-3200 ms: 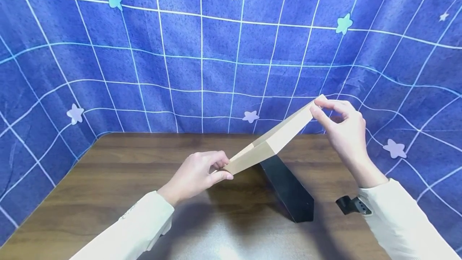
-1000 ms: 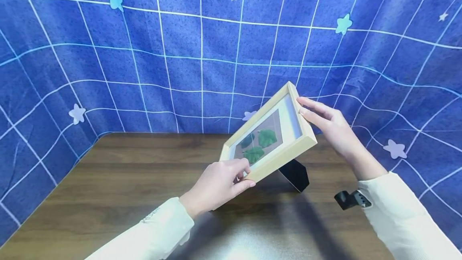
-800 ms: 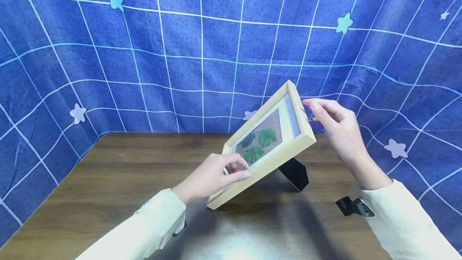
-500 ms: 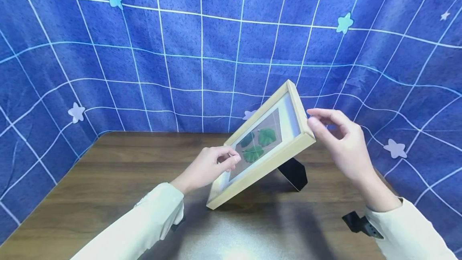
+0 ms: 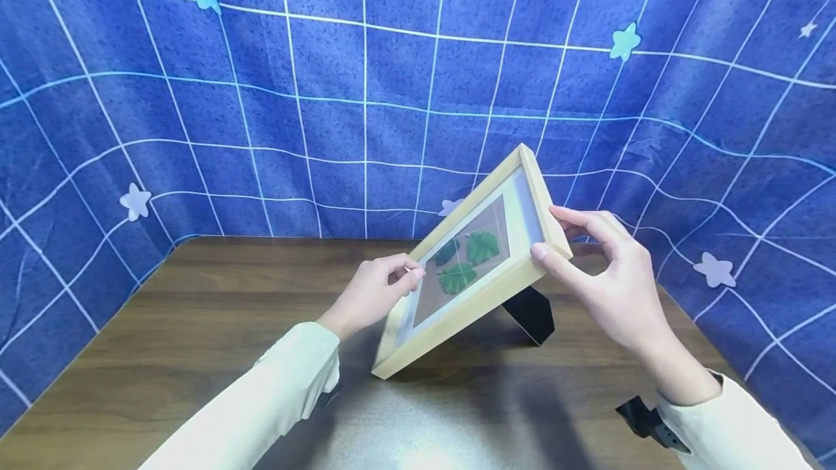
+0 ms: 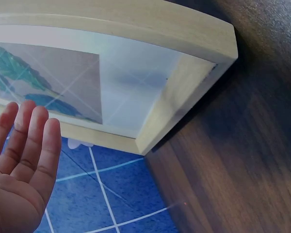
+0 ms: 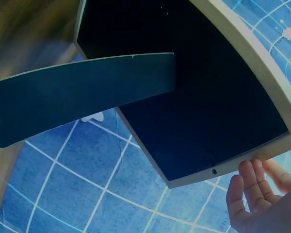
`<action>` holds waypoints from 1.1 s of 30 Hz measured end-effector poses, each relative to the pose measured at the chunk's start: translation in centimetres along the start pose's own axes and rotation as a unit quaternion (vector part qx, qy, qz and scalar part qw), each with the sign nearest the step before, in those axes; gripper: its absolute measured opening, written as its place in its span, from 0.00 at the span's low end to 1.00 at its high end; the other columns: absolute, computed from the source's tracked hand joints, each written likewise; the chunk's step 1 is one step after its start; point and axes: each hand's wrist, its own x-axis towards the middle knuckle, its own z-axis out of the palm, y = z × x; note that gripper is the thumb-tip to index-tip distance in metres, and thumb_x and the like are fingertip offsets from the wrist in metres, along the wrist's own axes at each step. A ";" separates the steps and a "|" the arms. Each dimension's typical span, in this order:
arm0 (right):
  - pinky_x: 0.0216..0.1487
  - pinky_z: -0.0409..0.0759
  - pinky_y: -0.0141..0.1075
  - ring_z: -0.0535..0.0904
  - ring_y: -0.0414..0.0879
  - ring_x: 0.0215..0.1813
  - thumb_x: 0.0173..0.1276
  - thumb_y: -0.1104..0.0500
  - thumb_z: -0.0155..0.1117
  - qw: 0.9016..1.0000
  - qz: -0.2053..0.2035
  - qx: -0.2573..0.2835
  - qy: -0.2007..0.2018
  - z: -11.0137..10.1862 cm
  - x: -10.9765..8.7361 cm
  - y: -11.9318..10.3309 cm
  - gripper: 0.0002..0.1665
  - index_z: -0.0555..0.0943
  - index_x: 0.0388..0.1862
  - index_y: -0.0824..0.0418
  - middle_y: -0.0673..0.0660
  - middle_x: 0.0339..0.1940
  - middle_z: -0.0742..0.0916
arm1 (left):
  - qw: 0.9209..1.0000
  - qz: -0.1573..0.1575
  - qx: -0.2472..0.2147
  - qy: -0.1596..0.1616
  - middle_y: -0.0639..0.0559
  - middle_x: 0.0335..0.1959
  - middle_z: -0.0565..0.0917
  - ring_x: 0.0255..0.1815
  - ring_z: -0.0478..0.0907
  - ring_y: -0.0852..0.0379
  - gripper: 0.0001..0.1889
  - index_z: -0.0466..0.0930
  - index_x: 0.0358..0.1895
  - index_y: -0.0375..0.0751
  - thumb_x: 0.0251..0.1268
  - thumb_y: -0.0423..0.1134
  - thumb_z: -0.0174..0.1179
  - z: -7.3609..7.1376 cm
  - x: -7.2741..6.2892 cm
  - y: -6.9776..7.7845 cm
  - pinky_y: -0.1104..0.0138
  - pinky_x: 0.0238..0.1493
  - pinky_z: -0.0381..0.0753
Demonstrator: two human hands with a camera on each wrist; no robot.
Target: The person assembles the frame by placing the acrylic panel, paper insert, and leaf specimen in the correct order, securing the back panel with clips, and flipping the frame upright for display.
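Observation:
A light wooden picture frame (image 5: pixel 477 303) stands tilted on the table, propped by its black stand leg (image 5: pixel 532 316). Behind its glazed front is a picture (image 5: pixel 483 246) of green leaves. My right hand (image 5: pixel 620 289) grips the frame's right corner, thumb on the front and fingers along the side edge. The right wrist view shows those fingers against the rim by the black backing (image 7: pixel 223 121), with the stand leg (image 7: pixel 77 92) swung out. My left hand (image 5: pixel 369 296) hovers before the picture's left part; its fingers (image 6: pixel 34 145) look fairly straight in the left wrist view and hold nothing.
The brown wooden table (image 5: pixel 261 289) lies under the frame. A blue curtain (image 5: pixel 326 129) with white grid lines and stars hangs behind and at both sides. A black strap device (image 5: pixel 649 423) sits at the right sleeve's cuff.
The frame was turned from edge-on to picture side facing me and set on its leg. My left hand let go of its lower edge; my right hand slid down to the corner and grips it.

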 end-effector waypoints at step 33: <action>0.49 0.71 0.26 0.79 0.39 0.51 0.66 0.70 0.47 0.995 0.035 0.083 -0.033 -2.0 2.8 4.4 0.29 0.84 0.62 0.62 0.39 0.54 0.86 | 0.987 -0.123 -0.022 0.103 0.36 0.63 0.81 0.64 0.77 0.37 0.20 0.76 0.67 0.36 0.82 0.40 0.46 0.4 2.3 -4.5 0.47 0.65 0.74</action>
